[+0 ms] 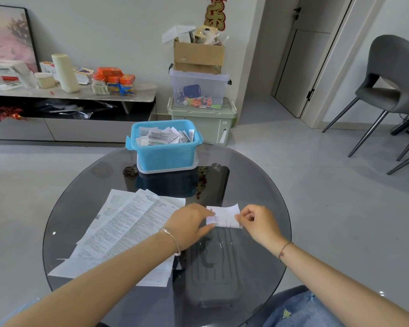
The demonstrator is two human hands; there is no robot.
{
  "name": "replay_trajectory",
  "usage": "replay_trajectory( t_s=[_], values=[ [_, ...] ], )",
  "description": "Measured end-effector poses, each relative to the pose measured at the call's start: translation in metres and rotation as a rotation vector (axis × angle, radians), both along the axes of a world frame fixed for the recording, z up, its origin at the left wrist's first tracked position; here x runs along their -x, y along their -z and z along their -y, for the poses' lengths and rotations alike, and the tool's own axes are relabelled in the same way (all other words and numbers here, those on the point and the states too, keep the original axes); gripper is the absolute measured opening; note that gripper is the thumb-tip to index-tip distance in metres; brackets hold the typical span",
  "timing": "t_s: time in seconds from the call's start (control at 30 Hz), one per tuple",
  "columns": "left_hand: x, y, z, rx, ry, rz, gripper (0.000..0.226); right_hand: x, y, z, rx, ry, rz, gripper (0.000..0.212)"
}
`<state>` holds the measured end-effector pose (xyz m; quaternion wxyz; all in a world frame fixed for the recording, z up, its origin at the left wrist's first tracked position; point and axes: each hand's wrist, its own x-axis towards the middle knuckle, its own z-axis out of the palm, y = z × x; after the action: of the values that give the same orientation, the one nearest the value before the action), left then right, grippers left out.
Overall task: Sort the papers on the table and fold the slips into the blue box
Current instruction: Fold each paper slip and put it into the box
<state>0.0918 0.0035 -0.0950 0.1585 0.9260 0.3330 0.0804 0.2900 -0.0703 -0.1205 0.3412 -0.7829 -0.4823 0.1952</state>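
A small white printed slip (223, 216) lies on the round glass table (257, 180), partly folded. My left hand (189, 224) holds its left edge between fingers and thumb. My right hand (257, 221) pinches its right edge. A fanned pile of large printed sheets (125, 227) lies to the left under my left forearm. The blue box (164, 147) stands at the table's far side on a clear lid, with several folded slips inside.
A dark case shows through the glass below my hands. Stacked storage bins and a cardboard box (198, 55) stand beyond the table. A low cabinet with clutter runs along the left wall. A grey chair (392, 74) stands at the right.
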Motion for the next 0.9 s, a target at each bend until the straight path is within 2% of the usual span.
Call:
replay_trajectory(
  t_s=[0.07, 0.17, 0.5, 0.57, 0.63, 0.7, 0.8, 0.9],
  values=[
    [0.006, -0.001, 0.002, 0.006, 0.13, -0.103, 0.043, 0.001, 0.0, 0.0, 0.01, 0.0, 0.0, 0.029],
    [0.012, 0.002, 0.003, -0.008, 0.208, -0.2, 0.051, 0.003, -0.002, 0.0, 0.016, 0.005, 0.015, 0.03],
    [0.007, -0.001, 0.01, -0.146, 0.266, -0.269, 0.057, 0.004, 0.003, 0.002, -0.018, -0.025, 0.037, 0.024],
    [0.007, 0.0, 0.009, -0.153, 0.27, -0.276, 0.058, 0.004, 0.004, 0.005, -0.055, -0.08, 0.197, 0.018],
    [0.008, 0.001, 0.008, -0.158, 0.277, -0.27, 0.057, 0.001, 0.002, 0.01, -0.194, -0.154, 0.459, 0.004],
    [0.008, 0.003, 0.008, -0.175, 0.279, -0.266, 0.057, 0.001, 0.0, 0.015, -0.321, -0.302, 0.656, 0.019],
    [0.005, 0.005, 0.008, -0.224, 0.282, -0.259, 0.058, 0.009, 0.001, 0.024, -0.32, -0.503, 0.779, 0.029],
    [0.002, 0.007, 0.008, -0.251, 0.28, -0.247, 0.059, 0.016, 0.008, 0.028, -0.293, -0.558, 0.87, 0.032]
  ],
)
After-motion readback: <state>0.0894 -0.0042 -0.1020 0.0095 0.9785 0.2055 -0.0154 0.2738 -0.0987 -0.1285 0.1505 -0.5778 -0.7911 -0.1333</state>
